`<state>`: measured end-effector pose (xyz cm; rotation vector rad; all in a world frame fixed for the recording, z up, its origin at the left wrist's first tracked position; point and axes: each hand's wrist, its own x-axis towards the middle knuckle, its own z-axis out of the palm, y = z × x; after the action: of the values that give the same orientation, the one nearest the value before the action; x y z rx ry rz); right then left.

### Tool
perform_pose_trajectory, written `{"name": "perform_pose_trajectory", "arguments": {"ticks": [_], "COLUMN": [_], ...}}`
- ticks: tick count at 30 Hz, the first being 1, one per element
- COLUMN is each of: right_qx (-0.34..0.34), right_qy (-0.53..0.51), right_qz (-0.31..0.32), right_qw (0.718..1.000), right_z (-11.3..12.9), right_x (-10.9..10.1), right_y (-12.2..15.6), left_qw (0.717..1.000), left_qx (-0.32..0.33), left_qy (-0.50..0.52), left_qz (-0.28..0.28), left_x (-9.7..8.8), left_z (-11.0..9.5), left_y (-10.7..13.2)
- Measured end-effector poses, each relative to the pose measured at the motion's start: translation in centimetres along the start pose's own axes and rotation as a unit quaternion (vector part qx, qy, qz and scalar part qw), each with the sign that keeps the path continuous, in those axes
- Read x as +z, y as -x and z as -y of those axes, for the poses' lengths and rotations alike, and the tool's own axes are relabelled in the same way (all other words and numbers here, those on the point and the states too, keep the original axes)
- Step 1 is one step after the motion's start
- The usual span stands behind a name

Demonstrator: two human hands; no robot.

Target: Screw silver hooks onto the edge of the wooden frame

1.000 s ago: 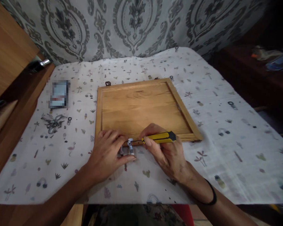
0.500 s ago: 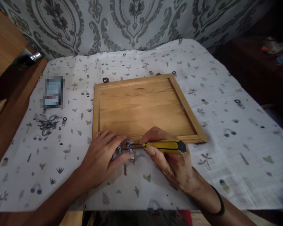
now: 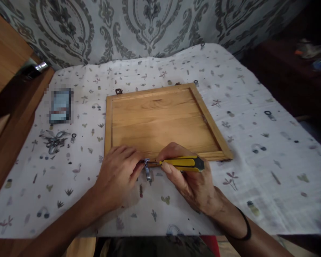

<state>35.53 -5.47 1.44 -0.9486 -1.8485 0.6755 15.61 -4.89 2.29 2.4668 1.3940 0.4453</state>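
A square wooden panel [image 3: 160, 121] with a raised frame lies flat on a white patterned cloth [image 3: 256, 117]. At the middle of its near edge sits a small metal fitting [image 3: 147, 168]. My left hand [image 3: 119, 178] is closed around that fitting, fingers curled against the panel's edge. My right hand [image 3: 188, 178] grips a yellow-and-black screwdriver [image 3: 183, 162] held level, its tip touching the fitting from the right.
A heap of small metal hardware [image 3: 54, 141] lies on the cloth at the left. Behind it is a phone [image 3: 60, 105]. A wooden cabinet [image 3: 5, 71] stands at the far left. Patterned fabric [image 3: 149, 25] hangs behind. Dark furniture [image 3: 296, 71] is at the right.
The fitting shows less than before, with my left fingers now closed further over it. The screwdriver stays at the fitting, shifted slightly left. The view has moved a little.
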Motion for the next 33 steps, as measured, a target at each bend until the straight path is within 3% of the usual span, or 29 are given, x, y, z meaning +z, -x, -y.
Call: {"name": "perform_pose_trajectory", "arguments": {"ticks": [21, 28, 33], "right_qx": [0.003, -0.003, -0.014], "right_qy": [-0.011, -0.002, 0.019], "right_qz": [-0.001, 0.0, 0.009], "right_qw": [1.0, 1.0, 1.0], "right_z": [0.08, 0.1, 0.28], "right_x": [-0.14, -0.06, -0.2], "right_y": [0.05, -0.17, -0.26], "left_qw": [0.998, 0.996, 0.99], "left_qx": [-0.004, 0.056, 0.08], "left_qy": [-0.018, -0.054, -0.104], "left_qz": [0.054, 0.034, 0.051], "left_x": [-0.25, -0.08, -0.04], "left_z": [-0.25, -0.29, -0.48], "left_y": [-0.4, -0.43, -0.84]}}
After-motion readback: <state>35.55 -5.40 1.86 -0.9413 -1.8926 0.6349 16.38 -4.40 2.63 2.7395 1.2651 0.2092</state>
